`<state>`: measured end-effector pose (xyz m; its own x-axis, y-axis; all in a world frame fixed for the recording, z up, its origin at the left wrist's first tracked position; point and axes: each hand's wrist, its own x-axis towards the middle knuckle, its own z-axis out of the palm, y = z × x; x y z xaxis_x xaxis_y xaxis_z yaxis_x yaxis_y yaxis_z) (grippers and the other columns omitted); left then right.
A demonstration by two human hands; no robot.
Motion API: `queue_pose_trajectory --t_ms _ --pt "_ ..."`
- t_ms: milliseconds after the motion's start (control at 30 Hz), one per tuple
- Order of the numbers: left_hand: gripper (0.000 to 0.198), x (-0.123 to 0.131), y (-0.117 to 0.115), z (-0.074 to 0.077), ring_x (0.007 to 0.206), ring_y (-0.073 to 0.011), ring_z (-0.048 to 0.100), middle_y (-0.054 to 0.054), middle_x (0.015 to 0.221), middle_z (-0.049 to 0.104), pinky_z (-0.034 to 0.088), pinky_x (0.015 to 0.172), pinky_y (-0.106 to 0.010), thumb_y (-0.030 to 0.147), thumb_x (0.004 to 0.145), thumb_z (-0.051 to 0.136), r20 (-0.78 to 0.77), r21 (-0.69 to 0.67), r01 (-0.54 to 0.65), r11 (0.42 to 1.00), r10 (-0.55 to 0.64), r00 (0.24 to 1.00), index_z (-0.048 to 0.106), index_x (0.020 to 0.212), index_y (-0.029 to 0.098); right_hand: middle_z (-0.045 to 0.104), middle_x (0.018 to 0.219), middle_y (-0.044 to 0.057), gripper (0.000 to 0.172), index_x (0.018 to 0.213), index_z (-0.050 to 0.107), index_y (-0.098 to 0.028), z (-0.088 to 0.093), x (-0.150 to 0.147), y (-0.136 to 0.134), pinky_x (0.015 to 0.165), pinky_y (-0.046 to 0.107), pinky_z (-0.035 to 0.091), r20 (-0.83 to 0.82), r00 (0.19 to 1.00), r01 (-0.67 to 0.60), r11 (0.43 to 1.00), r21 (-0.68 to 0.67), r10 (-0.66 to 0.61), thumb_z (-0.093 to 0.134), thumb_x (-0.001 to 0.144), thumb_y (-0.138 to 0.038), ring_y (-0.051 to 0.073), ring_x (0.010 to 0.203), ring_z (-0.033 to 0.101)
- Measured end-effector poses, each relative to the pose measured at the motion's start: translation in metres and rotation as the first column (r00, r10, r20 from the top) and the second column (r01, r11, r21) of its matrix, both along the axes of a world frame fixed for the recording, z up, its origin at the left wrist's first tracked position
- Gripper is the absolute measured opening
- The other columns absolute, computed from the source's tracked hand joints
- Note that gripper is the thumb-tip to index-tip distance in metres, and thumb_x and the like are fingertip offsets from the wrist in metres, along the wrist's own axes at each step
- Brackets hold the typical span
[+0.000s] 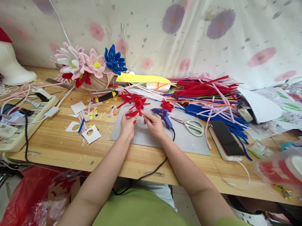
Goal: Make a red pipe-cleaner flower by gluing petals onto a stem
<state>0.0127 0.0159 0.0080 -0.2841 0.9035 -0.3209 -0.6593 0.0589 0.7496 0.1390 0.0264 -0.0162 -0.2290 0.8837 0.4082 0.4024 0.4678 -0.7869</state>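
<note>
Both hands meet over a grey cutting mat (190, 142) on the wooden table. My left hand (128, 125) pinches a red pipe-cleaner flower piece (136, 108) from below. My right hand (153, 124) pinches the same red piece from the right side, fingers closed on it. More bent red pipe-cleaner petals (127, 98) lie just behind it. A blue glue gun (163, 115) lies right of my right hand, its black cord running off the table's front edge. White-handled scissors (193, 125) rest on the mat further right.
A heap of red, blue and pink pipe cleaners (208, 96) covers the back right. A phone (226, 138) lies beside it. Finished flowers sit in a basket (92, 70) at back left. A power strip (22, 122) and paper scraps (87, 131) lie left.
</note>
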Motion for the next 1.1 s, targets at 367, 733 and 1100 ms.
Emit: queue_pose_trajectory --t_ms 367,733,1100 --pt "0.024 -0.0015 0.0048 -0.0082 0.065 -0.0077 0.055 -0.001 0.073 0.069 0.036 0.056 -0.02 0.021 0.047 0.085 -0.016 0.092 0.086 0.992 -0.084 0.996 0.071 0.066 0.018 0.062 0.064 0.0 0.036 0.114 0.067 -0.017 0.003 0.0003 0.0002 0.066 0.025 0.046 -0.102 0.993 -0.066 0.997 -0.026 0.063 0.044 0.087 -0.028 0.011 0.06 0.054" --pt "0.027 -0.0073 0.0077 -0.0059 0.059 -0.0061 0.051 0.001 0.066 0.067 0.034 0.055 -0.02 0.021 0.04 0.086 -0.134 0.12 0.047 0.992 -0.03 0.99 0.071 0.062 0.018 0.062 0.064 0.0 0.036 0.115 0.067 -0.019 -0.0005 0.001 0.0026 0.068 0.024 0.046 -0.11 0.989 -0.101 0.994 -0.028 0.098 0.045 0.088 -0.028 0.01 0.061 0.054" --pt "0.027 -0.0074 0.0067 -0.006 0.064 -0.0086 0.054 -0.001 0.072 0.069 0.036 0.056 -0.021 0.027 0.044 0.086 -0.167 0.124 0.092 0.988 -0.07 0.983 0.071 0.065 0.019 0.063 0.064 0.0 0.036 0.112 0.068 -0.017 -0.0022 0.0018 0.0038 0.066 0.024 0.046 -0.111 0.989 -0.104 0.994 -0.039 0.099 0.046 0.086 -0.028 0.01 0.06 0.056"
